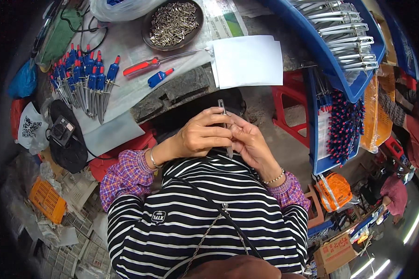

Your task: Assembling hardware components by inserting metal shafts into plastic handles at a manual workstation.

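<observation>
Over my lap, in front of the bench edge, both hands meet on a silvery metal pair of drawing-compass legs [229, 152]. My left hand [202, 132] curls its fingers around them from the left. My right hand [251, 142] is closed on the same legs, its thumb and fingers pinching about their middle. The upper end sticks out above my fingers and the pointed lower end shows below; the middle is hidden. On the bench beyond lie a loose blue compass head with a red tip [159, 78] and a screwdriver [139, 68] with a red handle.
A dark bowl [152, 42] of small metal pins, white paper sheets [249, 60] and a dark worn block [186, 90] are on the bench. Compasses with blue heads [86, 79] lie left. At right, a blue bin [307, 35] holds metal legs; a blue tray [317, 153] holds more compasses.
</observation>
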Action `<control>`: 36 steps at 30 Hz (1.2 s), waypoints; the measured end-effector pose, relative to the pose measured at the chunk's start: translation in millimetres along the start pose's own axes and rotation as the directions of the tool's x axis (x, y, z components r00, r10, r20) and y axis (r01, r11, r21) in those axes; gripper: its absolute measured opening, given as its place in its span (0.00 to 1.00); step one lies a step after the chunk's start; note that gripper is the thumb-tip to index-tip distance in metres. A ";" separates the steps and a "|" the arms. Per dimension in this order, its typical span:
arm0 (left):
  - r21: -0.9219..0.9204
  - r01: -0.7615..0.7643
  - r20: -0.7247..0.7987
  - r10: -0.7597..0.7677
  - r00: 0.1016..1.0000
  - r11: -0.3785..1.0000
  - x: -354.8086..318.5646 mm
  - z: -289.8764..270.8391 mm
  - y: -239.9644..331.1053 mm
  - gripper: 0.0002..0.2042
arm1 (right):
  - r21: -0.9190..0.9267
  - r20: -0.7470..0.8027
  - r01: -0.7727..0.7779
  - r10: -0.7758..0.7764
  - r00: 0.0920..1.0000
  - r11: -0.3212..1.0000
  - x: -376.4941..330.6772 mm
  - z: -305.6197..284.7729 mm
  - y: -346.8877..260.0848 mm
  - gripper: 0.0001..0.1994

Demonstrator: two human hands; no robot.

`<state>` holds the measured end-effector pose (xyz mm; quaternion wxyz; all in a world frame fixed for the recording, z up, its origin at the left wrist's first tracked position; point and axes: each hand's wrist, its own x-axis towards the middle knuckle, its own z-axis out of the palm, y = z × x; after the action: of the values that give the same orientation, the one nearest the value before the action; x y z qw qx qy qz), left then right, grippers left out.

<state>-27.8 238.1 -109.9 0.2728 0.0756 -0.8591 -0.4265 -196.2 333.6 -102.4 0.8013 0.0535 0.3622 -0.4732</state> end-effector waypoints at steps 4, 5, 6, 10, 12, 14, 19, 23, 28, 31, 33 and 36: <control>-0.070 -0.012 -0.020 0.011 1.000 0.997 -1.2 -1.3 2.6 0.13 | -0.114 -0.061 0.059 -0.066 0.996 0.992 -4.9 0.9 -1.2 0.21; -0.084 -0.010 -0.025 0.008 1.000 0.996 -1.4 -1.9 4.0 0.14 | -0.114 -0.060 0.060 -0.067 0.996 0.992 -6.9 -0.1 -2.2 0.21; -0.083 -0.012 -0.025 0.010 1.000 0.996 -1.4 -2.3 5.4 0.14 | -0.171 -0.054 0.065 -0.075 0.996 0.983 -8.8 -1.2 -3.6 0.19; -0.122 0.051 -0.140 -0.068 0.988 0.991 -3.0 -3.2 11.4 0.14 | -0.315 -0.109 0.120 -0.162 0.981 0.942 -9.5 6.4 -4.9 0.13; -0.133 0.136 -0.272 -0.169 0.947 0.982 0.2 -4.0 12.5 0.13 | -0.372 -0.076 0.176 -0.219 0.973 0.911 -9.9 8.1 -4.2 0.12; -0.224 0.330 -0.279 -0.385 0.880 0.917 6.9 -6.2 13.5 0.11 | -0.425 -0.038 0.232 -0.274 0.961 0.875 -11.0 9.1 -4.8 0.10; -0.736 0.476 -0.046 -0.737 0.674 0.481 5.2 -7.4 11.2 0.15 | -0.472 0.011 0.214 -0.237 0.971 0.855 -8.9 13.7 -3.3 0.11; -0.737 0.517 0.027 -0.747 0.665 0.434 9.8 -12.4 6.9 0.14 | -0.469 0.035 0.189 -0.196 0.980 0.863 -7.3 13.9 -2.9 0.12; -0.746 0.552 0.107 -0.751 0.651 0.372 10.4 -19.9 1.0 0.12 | -0.469 0.051 0.171 -0.167 0.985 0.866 -4.4 12.7 -3.2 0.10; -0.755 0.543 0.105 -0.749 0.655 0.368 11.4 -21.8 2.5 0.12 | -0.436 0.079 0.117 -0.092 0.993 0.892 -2.8 12.8 -4.8 0.10; -0.786 0.527 0.135 -0.743 0.656 0.323 9.6 -22.7 3.5 0.11 | -0.406 0.101 0.112 -0.078 0.992 0.907 -1.5 11.0 -2.2 0.10; -0.742 0.567 0.149 -0.737 0.659 0.358 12.0 -26.2 7.0 0.11 | -0.301 0.084 0.053 -0.029 0.996 0.952 -2.5 7.9 3.1 0.10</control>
<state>-23.2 220.0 -86.8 0.1738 0.3401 -0.4714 -0.7950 -190.3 333.7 -95.8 0.8036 -0.0959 0.3999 -0.4303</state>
